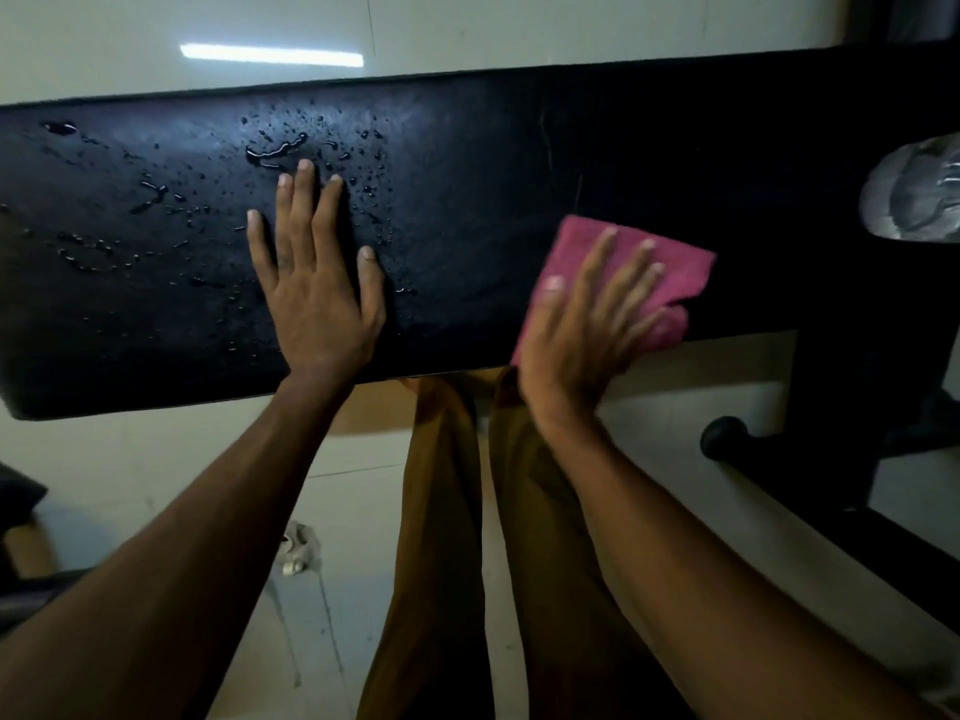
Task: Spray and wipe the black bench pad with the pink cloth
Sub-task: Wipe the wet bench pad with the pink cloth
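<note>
Head view: a person leans over a black bench pad [467, 210], both bare arms reaching forward, seen from above.
Bench pad: long, dark and padded, running across the frame; its left half is beaded with droplets [280, 148] and thin streaks of liquid, its right half looks dry or already wiped, though the light there is too dim to be sure.
Left hand [317, 283]: released and empty, laid flat with fingers spread on the wet part of the pad, apparently bracing the body.
Right hand [587, 324]: pressed palm-down on the pink cloth [670, 267], fingers splayed over it, pinning it to the pad rather than clenching it.
Pink cloth: folded, lying on the pad near the front edge, right of centre and well apart from the main patch of droplets.
Spray bottle: none can be made out; a pale, shiny object [914, 194] at the right edge is too blurred to identify.
Below the bench: tan trousers [447, 537] and a light tiled floor [156, 459], with a small crumpled scrap [298, 548] lying on it.
Step in hand: spraying looks done, judging by the wet surface; wiping is under way, with the cloth on the pad.
Progress: the wet left half suggests a good part of the wiping remains.
Next move: likely a firm sweep of the cloth leftward through the droplets, which calls for lifting the bracing left hand out of the path and keeping even pressure to the far end.
</note>
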A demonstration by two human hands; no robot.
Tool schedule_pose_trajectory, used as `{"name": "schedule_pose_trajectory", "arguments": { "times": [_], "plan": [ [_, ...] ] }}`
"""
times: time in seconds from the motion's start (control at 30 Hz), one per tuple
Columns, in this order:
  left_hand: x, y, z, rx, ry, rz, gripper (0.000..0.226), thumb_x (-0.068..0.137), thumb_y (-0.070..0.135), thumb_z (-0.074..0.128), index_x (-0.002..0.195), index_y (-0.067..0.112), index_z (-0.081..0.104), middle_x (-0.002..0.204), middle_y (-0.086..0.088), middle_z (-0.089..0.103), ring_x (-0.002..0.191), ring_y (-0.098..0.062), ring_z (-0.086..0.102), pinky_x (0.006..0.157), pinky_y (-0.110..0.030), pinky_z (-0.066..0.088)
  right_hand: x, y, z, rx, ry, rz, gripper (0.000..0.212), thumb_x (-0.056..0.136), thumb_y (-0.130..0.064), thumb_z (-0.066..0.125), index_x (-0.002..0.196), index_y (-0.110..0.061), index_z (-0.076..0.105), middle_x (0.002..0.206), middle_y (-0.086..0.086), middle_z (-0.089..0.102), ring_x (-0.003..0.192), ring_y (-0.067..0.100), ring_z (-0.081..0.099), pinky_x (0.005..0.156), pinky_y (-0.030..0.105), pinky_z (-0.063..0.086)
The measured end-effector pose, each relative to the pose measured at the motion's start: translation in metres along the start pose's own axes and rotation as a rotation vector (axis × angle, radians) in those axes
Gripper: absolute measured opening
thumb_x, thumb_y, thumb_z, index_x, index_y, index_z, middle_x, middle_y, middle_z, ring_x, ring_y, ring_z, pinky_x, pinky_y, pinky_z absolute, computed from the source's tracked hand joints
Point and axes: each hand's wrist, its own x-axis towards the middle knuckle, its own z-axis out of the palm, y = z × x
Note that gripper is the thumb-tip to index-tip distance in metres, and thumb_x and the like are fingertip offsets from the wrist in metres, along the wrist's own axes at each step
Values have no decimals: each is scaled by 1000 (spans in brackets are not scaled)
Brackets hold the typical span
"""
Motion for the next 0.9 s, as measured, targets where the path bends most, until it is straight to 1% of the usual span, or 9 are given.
{"name": "schedule_pose_trajectory", "arguments": {
  "times": [0.1,0.17,0.33,0.47,0.5,0.63,0.67,0.8,0.9],
  "plan": [
    [1,1,0,-4,5,4,58,101,28,44,155,10,31,165,-12,22,154,-25,14,126,-49,3,-18,-20,5,-122,-172,-689,65,102,-55,22,159,-24,17,166,14,8,154,33,6,122,56,-6],
    [2,0,-1,-3,3,8,58,101,28,44,154,9,31,165,-12,23,154,-25,14,126,-50,4,10,-7,2,-140,-171,-899,62,102,-54,26,158,-28,21,166,10,14,153,28,8,122,51,-8],
    [1,1,0,1,-10,5,58,102,30,42,155,10,30,165,-12,22,154,-25,14,126,-51,4,39,-43,-2,-59,82,-100,61,103,-50,20,159,-26,18,166,11,13,154,31,10,121,60,7],
    [1,0,-1,-30,-18,2,58,102,29,43,155,10,30,165,-12,22,154,-25,14,125,-52,5,41,-51,-8,-187,-115,-875,60,105,-50,19,159,-25,16,166,12,11,154,32,8,122,58,0],
    [1,0,-2,-42,-24,3,58,102,29,44,155,10,30,165,-12,22,154,-25,13,125,-51,4,56,-42,-11,-199,-131,-943,59,105,-48,19,159,-26,15,167,10,11,154,30,7,123,55,0],
    [1,-1,-3,-56,-41,3,58,102,31,45,155,11,30,166,-11,20,155,-24,11,126,-50,1,74,-65,-6,-34,60,-247,60,104,-48,19,160,-25,13,168,8,8,154,28,5,123,55,3],
    [1,-1,-3,-60,-38,7,58,103,33,43,155,11,30,166,-11,21,155,-24,12,126,-50,2,64,-84,-5,-9,35,-215,63,104,-50,19,160,-23,12,167,10,7,154,30,4,123,56,2],
    [3,2,-6,-156,-9,-3,54,104,34,33,151,7,37,162,-12,29,153,-25,20,125,-52,6,34,-106,-11,72,-261,-833,64,104,-52,20,159,-21,12,167,12,4,154,28,1,122,47,-10],
    [4,6,-14,-246,43,-75,51,104,27,36,149,5,37,158,-13,36,152,-25,23,125,-52,8,56,-89,-28,370,-221,-743,51,107,-32,30,156,-19,26,165,11,17,154,26,11,125,45,-2]
  ]
}}
